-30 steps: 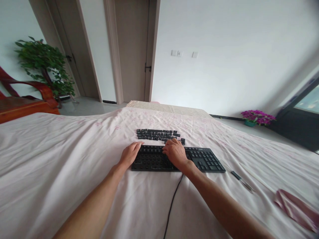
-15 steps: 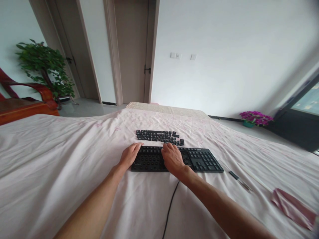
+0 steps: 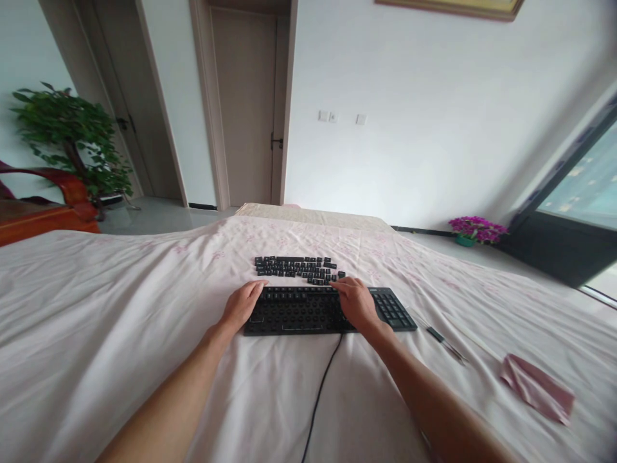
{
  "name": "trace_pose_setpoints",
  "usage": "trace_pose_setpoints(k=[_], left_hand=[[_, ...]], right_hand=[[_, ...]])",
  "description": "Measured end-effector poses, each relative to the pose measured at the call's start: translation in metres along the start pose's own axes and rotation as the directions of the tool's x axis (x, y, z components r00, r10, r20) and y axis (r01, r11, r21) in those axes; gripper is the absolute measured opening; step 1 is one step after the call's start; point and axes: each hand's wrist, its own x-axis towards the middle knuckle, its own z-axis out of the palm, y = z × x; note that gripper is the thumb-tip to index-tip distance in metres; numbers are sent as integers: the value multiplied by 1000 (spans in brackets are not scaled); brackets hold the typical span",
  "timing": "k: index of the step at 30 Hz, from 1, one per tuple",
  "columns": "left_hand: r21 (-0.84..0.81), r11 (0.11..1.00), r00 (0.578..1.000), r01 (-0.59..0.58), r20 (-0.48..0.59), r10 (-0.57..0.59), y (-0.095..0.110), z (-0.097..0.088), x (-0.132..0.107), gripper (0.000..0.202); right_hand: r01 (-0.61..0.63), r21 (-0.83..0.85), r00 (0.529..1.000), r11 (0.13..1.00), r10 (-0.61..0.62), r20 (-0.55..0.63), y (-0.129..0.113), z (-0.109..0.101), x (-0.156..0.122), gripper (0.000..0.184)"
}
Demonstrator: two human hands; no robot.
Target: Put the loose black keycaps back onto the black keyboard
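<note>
A black keyboard (image 3: 299,312) lies on a pale pink bedsheet (image 3: 96,302), and most of its main section shows empty round sockets. Rows of loose black keycaps (image 3: 294,265) lie on the sheet just behind it. My left hand (image 3: 241,305) grips the keyboard's left end, fingers curled over the top left corner. My right hand (image 3: 359,303) rests on the keyboard beside the number pad. Its fingers are bunched at the top row near the closest keycaps, and what they pinch is hidden.
The keyboard's black cable (image 3: 321,386) runs toward me between my arms. A thin metal tool (image 3: 441,337) and a folded pink cloth (image 3: 535,389) lie to the right. Beyond the bed stand a green plant (image 3: 72,138), a red wooden chair (image 3: 43,215) and purple flowers (image 3: 475,228).
My right hand has slid right along the keyboard, from its middle to beside the number pad. My left hand stays at the left end. The view has tilted up and right.
</note>
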Motion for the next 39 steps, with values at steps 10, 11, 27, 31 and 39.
trace_pose_setpoints(k=[10, 11, 27, 31, 39], left_hand=[[472, 800, 929, -371, 184, 322, 19, 5, -5, 56], [485, 771, 911, -412, 224, 346, 25, 8, -7, 59], [465, 763, 872, -449, 417, 258, 45, 30, -11, 68], [506, 763, 901, -403, 363, 236, 69, 39, -5, 69], [509, 727, 871, -462, 415, 263, 82, 71, 1, 78]], right_hand=[[-333, -200, 943, 921, 326, -70, 60, 12, -34, 48], [-333, -219, 943, 917, 330, -54, 62, 16, -34, 51], [-205, -357, 972, 911, 233, 36, 66, 27, -41, 62], [-213, -336, 973, 917, 230, 11, 63, 24, -42, 62], [-155, -301, 980, 941, 186, 75, 62, 21, -40, 63]])
